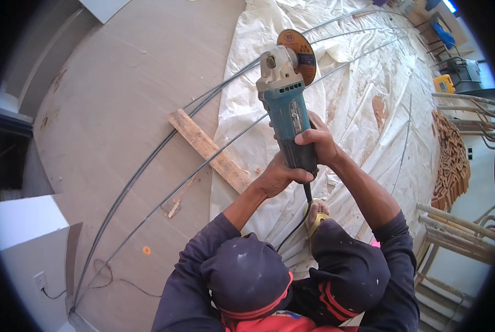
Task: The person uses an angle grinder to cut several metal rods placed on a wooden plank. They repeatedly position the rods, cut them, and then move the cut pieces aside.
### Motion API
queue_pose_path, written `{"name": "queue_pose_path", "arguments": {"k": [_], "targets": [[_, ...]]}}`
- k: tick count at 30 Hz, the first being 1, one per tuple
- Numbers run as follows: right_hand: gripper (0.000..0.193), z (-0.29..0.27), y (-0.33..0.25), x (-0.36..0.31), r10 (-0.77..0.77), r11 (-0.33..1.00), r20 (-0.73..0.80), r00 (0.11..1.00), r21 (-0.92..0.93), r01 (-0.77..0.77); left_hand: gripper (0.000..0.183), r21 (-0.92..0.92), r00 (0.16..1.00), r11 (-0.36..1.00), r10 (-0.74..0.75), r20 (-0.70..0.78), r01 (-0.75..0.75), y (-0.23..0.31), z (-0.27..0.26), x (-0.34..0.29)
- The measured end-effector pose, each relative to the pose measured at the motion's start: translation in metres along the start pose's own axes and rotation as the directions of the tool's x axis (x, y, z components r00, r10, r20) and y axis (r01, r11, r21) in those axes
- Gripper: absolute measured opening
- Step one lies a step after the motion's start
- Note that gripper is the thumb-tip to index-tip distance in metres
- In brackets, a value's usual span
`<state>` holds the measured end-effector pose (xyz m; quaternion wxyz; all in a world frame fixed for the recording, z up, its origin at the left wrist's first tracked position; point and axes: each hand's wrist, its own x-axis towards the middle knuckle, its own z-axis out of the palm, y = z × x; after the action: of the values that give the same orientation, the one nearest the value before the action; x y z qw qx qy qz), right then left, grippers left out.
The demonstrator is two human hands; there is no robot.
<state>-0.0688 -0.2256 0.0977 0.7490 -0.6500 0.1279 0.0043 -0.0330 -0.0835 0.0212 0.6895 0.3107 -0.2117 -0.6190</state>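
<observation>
The right hand wraps the dark grip of a teal angle grinder, its thumb pressed on top. Just below those fingers, the left hand cups the grip's rear end, thumb across it; its other fingers are mostly hidden underneath, so their exact curl is hard to tell. The grinder's body runs up and away from both sets of fingers, ending in a pale gear head that carries an orange-brown disc. Both forearms reach forward, elbows bent, dark sleeves pushed up. From beneath the left fingers a black cord drops toward a sandalled foot. Left of the fingers, thin metal rods cross a wooden plank; a white plastic sheet spreads to their right.
</observation>
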Motion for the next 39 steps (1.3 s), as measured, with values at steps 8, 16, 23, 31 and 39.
{"name": "queue_pose_path", "arguments": {"k": [8, 16, 23, 31, 39], "targets": [[0.059, 0.027, 0.002, -0.007, -0.031, 0.997, -0.275, 0.961, -0.071, 0.012, 0.076, 0.776, 0.616, 0.594, 0.535, -0.579, 0.212, 0.012, 0.037, -0.018], [0.049, -0.017, 0.043, -0.027, 0.114, 0.909, -0.090, 0.989, 0.412, -0.067, 0.084, 0.718, 0.746, 0.530, 0.217, -0.630, 0.452, 0.028, 0.082, -0.021], [0.065, -0.038, 0.081, -0.049, 0.022, 0.849, 0.233, 0.972, 0.510, -0.141, 0.058, 0.597, 0.669, 0.758, 0.302, -0.679, 0.264, -0.020, 0.084, 0.007], [0.068, -0.050, 0.125, -0.070, 0.130, 0.614, 0.213, 0.968, 0.750, -0.248, 0.064, 0.520, 0.564, 0.783, 0.272, -0.780, 0.342, -0.069, 0.090, 0.011], [0.077, -0.053, 0.116, -0.085, 0.063, 0.522, 0.143, 0.988, 0.838, -0.155, 0.101, 0.592, 0.670, 0.776, 0.322, -0.669, 0.218, -0.089, 0.083, 0.016]]}}
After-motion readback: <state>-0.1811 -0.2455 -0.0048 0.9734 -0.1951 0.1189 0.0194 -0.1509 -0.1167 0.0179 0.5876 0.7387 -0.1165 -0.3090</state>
